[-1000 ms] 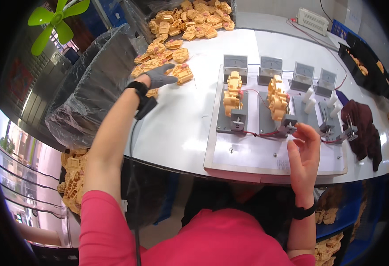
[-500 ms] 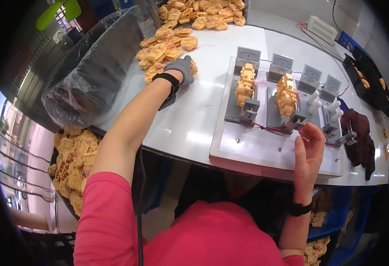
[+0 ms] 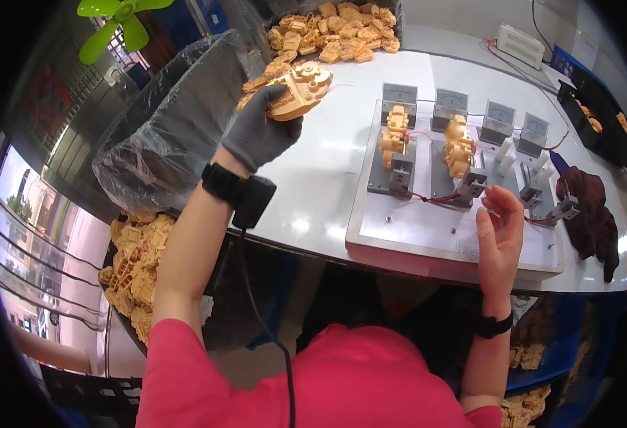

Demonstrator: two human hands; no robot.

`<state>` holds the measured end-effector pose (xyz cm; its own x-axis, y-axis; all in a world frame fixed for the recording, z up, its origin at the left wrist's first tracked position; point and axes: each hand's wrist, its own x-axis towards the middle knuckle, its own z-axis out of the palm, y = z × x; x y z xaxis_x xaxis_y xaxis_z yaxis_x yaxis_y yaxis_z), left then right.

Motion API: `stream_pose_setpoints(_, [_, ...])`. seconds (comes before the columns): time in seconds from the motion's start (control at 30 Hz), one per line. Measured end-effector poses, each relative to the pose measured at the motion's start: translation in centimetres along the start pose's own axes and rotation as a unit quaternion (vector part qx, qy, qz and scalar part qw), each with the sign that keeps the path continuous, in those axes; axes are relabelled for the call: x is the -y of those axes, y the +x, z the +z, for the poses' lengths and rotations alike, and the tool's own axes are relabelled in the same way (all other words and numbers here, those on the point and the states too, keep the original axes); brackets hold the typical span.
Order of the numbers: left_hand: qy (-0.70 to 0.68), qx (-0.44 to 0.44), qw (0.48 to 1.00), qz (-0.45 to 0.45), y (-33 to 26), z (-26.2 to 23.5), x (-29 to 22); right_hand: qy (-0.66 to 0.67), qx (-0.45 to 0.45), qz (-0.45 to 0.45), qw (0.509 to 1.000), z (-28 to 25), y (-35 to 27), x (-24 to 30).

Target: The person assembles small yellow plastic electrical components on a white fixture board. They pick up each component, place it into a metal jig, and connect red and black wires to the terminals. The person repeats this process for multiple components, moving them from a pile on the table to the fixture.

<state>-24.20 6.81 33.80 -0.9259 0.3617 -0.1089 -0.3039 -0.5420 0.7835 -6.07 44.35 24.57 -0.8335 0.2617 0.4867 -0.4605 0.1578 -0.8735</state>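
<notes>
My left hand point(image 3: 265, 130), in a grey glove, is closed around a tan plastic gearbox-like part point(image 3: 300, 90) and holds it up above the table. Its upper face shows round, gear-like shapes. My bare right hand point(image 3: 501, 232) hovers at the front of a white test board point(image 3: 420, 232), fingers loosely curved and thumb apart, with nothing visible in it. Closest to its fingertips is a small grey metal clamp block point(image 3: 473, 183). Behind that block a tan part point(image 3: 459, 146) stands upright in its fixture, and another tan part point(image 3: 395, 137) stands in the fixture to the left.
Several analog meters point(image 3: 450, 108) line the back of the board, with white posts point(image 3: 504, 158) at right. A plastic-lined bin point(image 3: 170, 128) stands left. Tan parts are heaped at the back point(image 3: 335, 32) and lower left point(image 3: 138, 267). A dark cloth point(image 3: 590, 217) and black tray point(image 3: 602, 132) lie right.
My left hand has lifted a tan gearbox-like part from the pile and drawn it back toward me. My right hand stays near the clamp block. The whole view has shifted slightly.
</notes>
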Motion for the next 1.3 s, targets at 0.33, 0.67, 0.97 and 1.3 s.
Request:
stream_pose_setpoints(0.33, [0.515,0.27,0.699,0.418,-3.3,11.9,6.2,0.087,-0.007,-0.037,0.996,0.4,0.1,1.9])
stream_pose_setpoints(0.67, [0.331,0.203,0.921,-0.046,-4.9,22.3,11.1,0.224,0.004,0.011,0.975,-2.1,-0.1,6.5])
stream_pose_setpoints(0.97, [0.482,0.301,0.82,-0.065,-6.2,24.4,10.9,-0.025,-0.037,-0.139,0.989,-4.5,-1.2,7.2])
stream_pose_setpoints(1.3, [0.349,0.161,0.917,-0.105,-8.7,24.6,11.7,-0.185,-0.038,-0.311,0.931,-3.5,-2.1,8.7])
